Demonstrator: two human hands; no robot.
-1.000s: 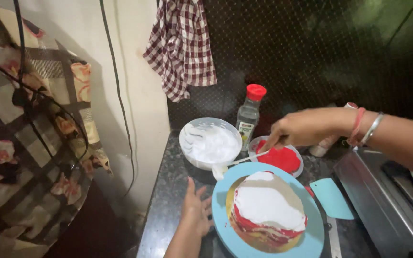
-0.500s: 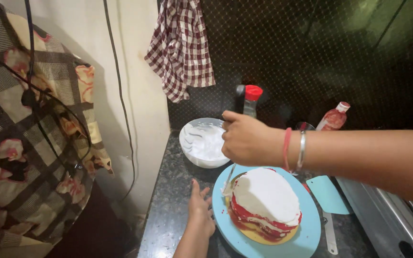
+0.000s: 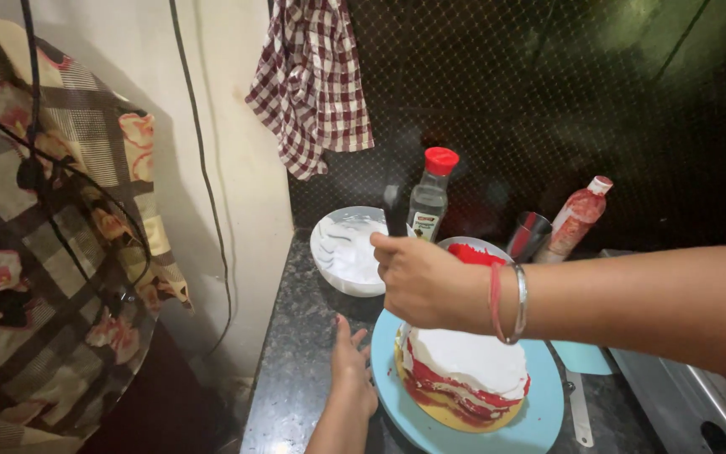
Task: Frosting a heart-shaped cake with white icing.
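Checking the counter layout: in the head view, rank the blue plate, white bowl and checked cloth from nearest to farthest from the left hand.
From the left hand:
1. Blue plate, right beside it, at its rim.
2. White bowl, behind it on the counter.
3. Checked cloth, hanging high on the wall.

Right hand (image 3: 420, 282) reaching across, fingers (image 3: 388, 252) curling closed, wrist bangled, left hand (image 3: 350, 370) lying flat below, fingers spreading

cloth (image 3: 313, 84): checked, hanging on the wall
bottle (image 3: 430, 195): clear, red cap
sauce bottle (image 3: 576, 220): red, tilted
cup (image 3: 528, 236): steel, beside sauce bottle
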